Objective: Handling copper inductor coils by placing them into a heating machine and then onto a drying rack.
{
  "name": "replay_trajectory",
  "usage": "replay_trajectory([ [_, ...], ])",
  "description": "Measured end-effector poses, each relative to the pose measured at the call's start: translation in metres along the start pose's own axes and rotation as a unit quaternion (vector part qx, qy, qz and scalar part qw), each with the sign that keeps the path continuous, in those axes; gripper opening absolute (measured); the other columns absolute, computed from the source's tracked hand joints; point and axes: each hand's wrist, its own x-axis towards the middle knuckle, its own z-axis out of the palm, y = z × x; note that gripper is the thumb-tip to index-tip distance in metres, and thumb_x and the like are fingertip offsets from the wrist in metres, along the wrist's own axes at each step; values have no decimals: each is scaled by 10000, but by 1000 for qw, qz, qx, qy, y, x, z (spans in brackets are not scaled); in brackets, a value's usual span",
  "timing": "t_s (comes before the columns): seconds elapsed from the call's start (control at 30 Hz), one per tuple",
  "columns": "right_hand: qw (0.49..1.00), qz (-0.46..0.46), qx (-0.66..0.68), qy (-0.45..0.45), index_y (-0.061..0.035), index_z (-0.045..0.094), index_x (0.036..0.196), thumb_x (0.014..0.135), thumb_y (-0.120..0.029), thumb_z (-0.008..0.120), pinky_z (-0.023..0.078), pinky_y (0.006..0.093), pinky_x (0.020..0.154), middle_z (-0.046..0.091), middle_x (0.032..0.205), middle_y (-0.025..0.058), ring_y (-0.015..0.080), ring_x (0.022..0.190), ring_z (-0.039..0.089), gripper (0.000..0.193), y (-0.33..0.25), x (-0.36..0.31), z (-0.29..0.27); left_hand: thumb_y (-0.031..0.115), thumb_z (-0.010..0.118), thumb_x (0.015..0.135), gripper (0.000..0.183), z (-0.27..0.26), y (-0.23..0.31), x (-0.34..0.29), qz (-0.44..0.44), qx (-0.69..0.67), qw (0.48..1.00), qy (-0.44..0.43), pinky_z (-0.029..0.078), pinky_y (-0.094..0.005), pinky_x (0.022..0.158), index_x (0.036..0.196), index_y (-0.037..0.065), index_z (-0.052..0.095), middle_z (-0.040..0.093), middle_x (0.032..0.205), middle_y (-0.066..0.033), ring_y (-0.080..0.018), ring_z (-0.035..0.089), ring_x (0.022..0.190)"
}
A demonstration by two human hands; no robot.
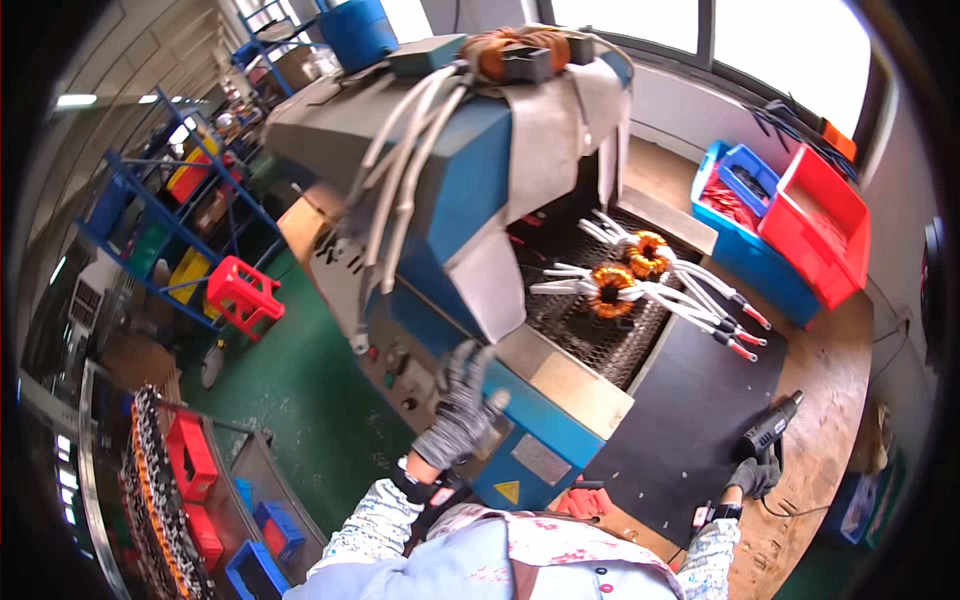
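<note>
My left hand (462,405), in a grey knit glove, is open with fingers apart at the front of a blue and grey conveyor heating machine (465,185), beside its control panel (402,372). Low on the right, my gloved right hand (757,478) is closed round the handle of a black heat gun (772,425), whose nozzle points up and away. Two copper-wound ring coils (612,291) (648,255) lie on the machine's mesh belt (590,345). Their white-sleeved leads (690,307) stretch right, ending in red-sleeved lugs over a black mat (690,430).
Another copper coil (515,52) sits on top of the machine, its white leads hanging down the left side. Blue and red bins (822,228) stand at the back right of the wooden bench (825,400). A red stool (243,295) and blue racks (175,215) are to the left.
</note>
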Motion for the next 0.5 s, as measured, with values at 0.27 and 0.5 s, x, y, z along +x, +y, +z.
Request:
replay_trajectory([
  [0.27, 957, -63, 256, -123, -16, 604, 890, 667, 14, 534, 440, 322, 848, 603, 809, 75, 234, 810, 569, 236, -39, -87, -54, 407, 482, 884, 557, -40, -220, -72, -240, -38, 968, 63, 240, -458, 1054, 1317, 68, 394, 401, 1303, -247, -399, 330, 1242],
  [0.5, 898, -22, 327, -293, -31, 593, 807, 726, -57, 551, 393, 236, 588, 525, 729, 0, 102, 665, 478, 95, -159, -138, -149, 459, 302, 943, 628, -11, -247, -77, -230, -79, 968, 62, 99, -423, 1117, 1403, 34, 247, 207, 1462, -195, -361, 131, 1365],
])
